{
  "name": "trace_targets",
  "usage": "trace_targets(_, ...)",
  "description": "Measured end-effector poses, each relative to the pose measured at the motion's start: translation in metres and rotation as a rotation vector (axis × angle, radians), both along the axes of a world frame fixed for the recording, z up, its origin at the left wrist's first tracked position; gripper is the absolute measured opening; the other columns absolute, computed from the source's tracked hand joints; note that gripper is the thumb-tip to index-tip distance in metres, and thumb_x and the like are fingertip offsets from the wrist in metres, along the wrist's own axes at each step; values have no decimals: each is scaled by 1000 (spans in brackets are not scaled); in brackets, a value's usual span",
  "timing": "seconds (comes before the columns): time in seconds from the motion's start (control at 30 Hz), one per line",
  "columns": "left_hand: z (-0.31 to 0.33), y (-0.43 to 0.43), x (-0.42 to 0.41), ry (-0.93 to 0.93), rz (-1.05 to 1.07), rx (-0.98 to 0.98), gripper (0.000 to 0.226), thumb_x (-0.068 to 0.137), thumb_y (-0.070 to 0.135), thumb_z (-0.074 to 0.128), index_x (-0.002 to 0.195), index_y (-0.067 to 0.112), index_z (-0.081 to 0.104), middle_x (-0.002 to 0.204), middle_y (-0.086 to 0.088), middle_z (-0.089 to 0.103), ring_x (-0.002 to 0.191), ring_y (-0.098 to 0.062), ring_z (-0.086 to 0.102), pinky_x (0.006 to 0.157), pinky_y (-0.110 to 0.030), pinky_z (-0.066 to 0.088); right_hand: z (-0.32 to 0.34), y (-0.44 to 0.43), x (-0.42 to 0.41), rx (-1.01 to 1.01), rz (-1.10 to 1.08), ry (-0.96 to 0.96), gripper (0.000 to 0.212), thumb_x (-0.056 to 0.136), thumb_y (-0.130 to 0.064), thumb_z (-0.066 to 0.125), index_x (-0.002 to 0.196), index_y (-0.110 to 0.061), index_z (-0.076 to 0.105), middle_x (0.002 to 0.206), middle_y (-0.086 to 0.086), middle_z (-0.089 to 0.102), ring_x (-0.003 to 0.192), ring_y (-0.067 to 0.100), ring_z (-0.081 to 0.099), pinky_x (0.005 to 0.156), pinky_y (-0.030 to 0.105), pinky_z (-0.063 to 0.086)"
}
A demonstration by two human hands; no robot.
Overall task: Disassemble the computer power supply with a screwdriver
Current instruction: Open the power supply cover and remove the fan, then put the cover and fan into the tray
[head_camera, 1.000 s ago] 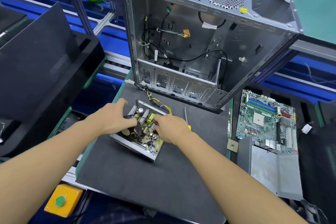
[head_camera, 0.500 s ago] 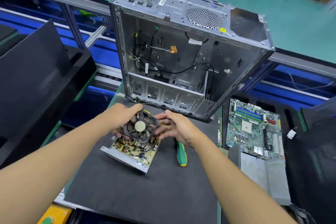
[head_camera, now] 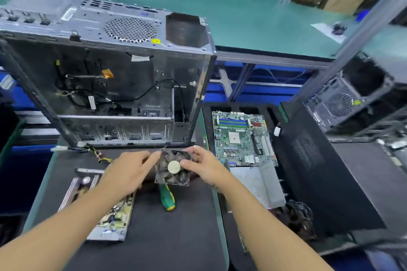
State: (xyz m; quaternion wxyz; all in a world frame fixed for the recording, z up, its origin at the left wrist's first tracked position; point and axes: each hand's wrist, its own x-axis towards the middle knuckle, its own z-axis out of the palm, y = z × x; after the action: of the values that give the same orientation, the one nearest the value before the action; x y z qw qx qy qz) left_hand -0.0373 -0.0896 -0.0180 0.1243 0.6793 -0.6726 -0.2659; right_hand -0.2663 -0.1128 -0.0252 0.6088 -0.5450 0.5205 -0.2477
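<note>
So both hands have the dusty fan (head_camera: 174, 168) between them: left hand (head_camera: 130, 171) pinches its 9 o'clock edge and right hand (head_camera: 204, 167) its 3 o'clock edge, so each grip is closed on the fan. The green screwdriver (head_camera: 167, 198) lies on the black desk (head_camera: 165, 237) at the fan's 6 o'clock, and the opened power supply board (head_camera: 108, 215) sits at 8 o'clock. The gutted case (head_camera: 105, 72) stands at 11, a motherboard (head_camera: 242, 136) at 2.
</note>
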Motion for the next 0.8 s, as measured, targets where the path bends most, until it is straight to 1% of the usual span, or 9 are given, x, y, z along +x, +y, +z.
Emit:
trace_targets(0.13, -17, 2, -31, -101, -172, 75, 67, 88, 75, 21, 68, 21, 55, 65, 1, 62, 75, -24, 62, 73, -35, 53, 9, 3, -52, -10, -159, 52, 28, 89, -15, 70, 116, -17, 59, 87, -4, 64, 74, 1, 63, 68, 12, 47)
trace_targets(0.27, -32, 8, -66, -109, -384, 149, 51, 94, 69, 29, 74, 28, 50, 72, 8, 59, 74, -12, 59, 72, -32, 50, 15, 5, -104, -32, -249, 219, 34, 81, -41, 70, 113, -34, 58, 83, -12, 61, 77, 9, 60, 71, 26, 44)
trace_targets(0.37, -45, 10, -95, 55, -469, 181, 21, 93, 57, 53, 97, 37, 50, 99, 17, 58, 85, -2, 55, 76, -24, 43, 16, 13, -131, -30, -341, 277, 46, 75, -53, 67, 116, -38, 55, 107, -10, 60, 101, 10, 59, 83, 31, 47)
trace_targets(0.4, -48, 10, -107, 119, -448, 198, 27, 91, 54, 59, 107, 35, 47, 107, 16, 56, 88, -1, 55, 76, -22, 41, 18, 16, -139, -49, -381, 321, 46, 76, -54, 67, 118, -38, 54, 112, -9, 57, 103, 7, 57, 81, 28, 46)
trace_targets(0.47, -52, 9, -133, 300, -280, 314, 42, 89, 57, 63, 114, 31, 41, 112, 14, 54, 89, -4, 58, 73, -23, 42, 18, 24, -147, -113, -481, 378, 37, 82, -48, 66, 115, -38, 52, 103, -14, 54, 86, -11, 52, 69, 14, 43)
trace_targets(0.57, -51, 6, -180, 463, -64, 586, 45, 88, 65, 56, 98, 22, 49, 102, 5, 59, 91, -20, 68, 71, -33, 58, 15, 36, -162, -190, -625, 439, 26, 88, -34, 64, 110, -32, 51, 84, -13, 54, 62, -15, 50, 52, 5, 38)
trace_targets(0.67, -52, 7, -215, 461, -16, 690, 53, 88, 63, 59, 86, 11, 55, 83, -5, 58, 75, -25, 63, 79, -35, 60, 10, 50, -176, -193, -731, 459, 24, 87, -32, 63, 109, -32, 53, 91, -8, 64, 71, -8, 58, 60, 12, 40)
trace_targets(0.73, -53, 9, -227, 326, -44, 631, 46, 92, 51, 60, 73, 11, 49, 70, -4, 52, 65, -22, 55, 58, -25, 49, 9, 56, -186, -179, -793, 463, 23, 86, -33, 64, 106, -36, 54, 92, -9, 66, 72, -5, 60, 60, 14, 41)
trace_targets(0.8, -52, 9, -232, 169, -103, 513, 42, 96, 34, 56, 64, 13, 40, 64, -3, 45, 58, -19, 46, 47, -27, 30, 9, 62, -197, -179, -841, 479, 20, 85, -34, 64, 101, -39, 53, 91, -12, 66, 73, -7, 60, 58, 13, 41)
